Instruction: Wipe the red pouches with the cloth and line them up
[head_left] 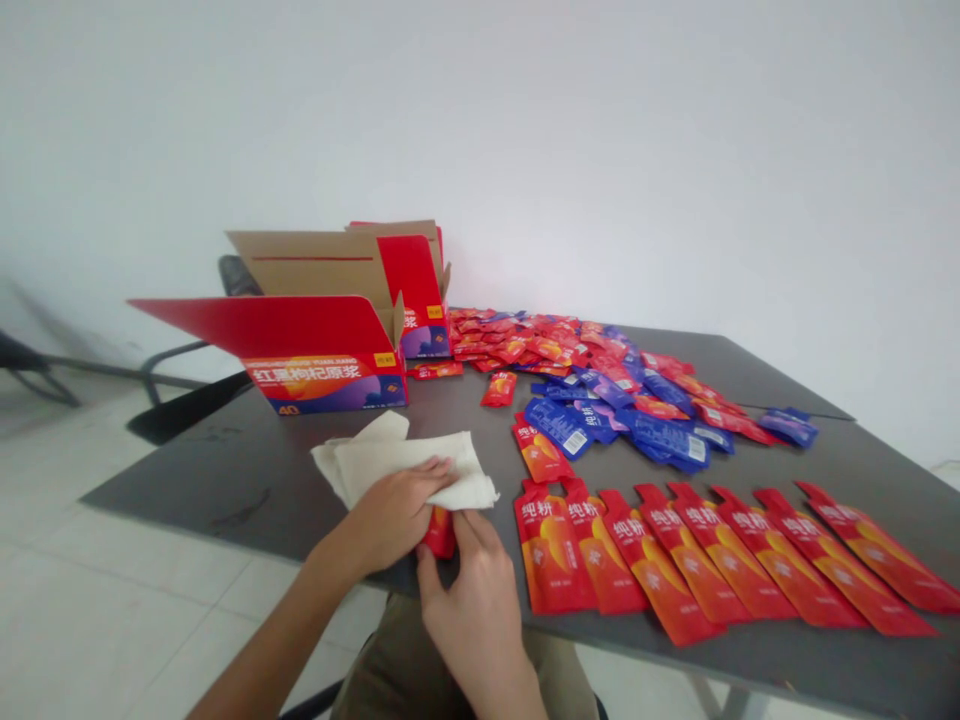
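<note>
Near the table's front edge, my left hand [394, 515] is closed on a folded cream-coloured cloth [435, 452] and presses it over the upper part of a red pouch [440, 535]. The lower end of that pouch is pinched by my right hand [480, 590], between the thumb and fingers. Much of the pouch is hidden under the cloth and my hands. To the right, several red-and-orange pouches [589, 550] lie side by side in an overlapping row, with one more red pouch [541, 452] just behind the row's left end.
An open red carton [330, 380] stands behind the cloth, with a second open carton [424, 300] behind it. A heap of red pouches [525, 340] and blue pouches [664, 435] covers the grey table [300, 450] further back. A black chair [187, 400] stands at the left.
</note>
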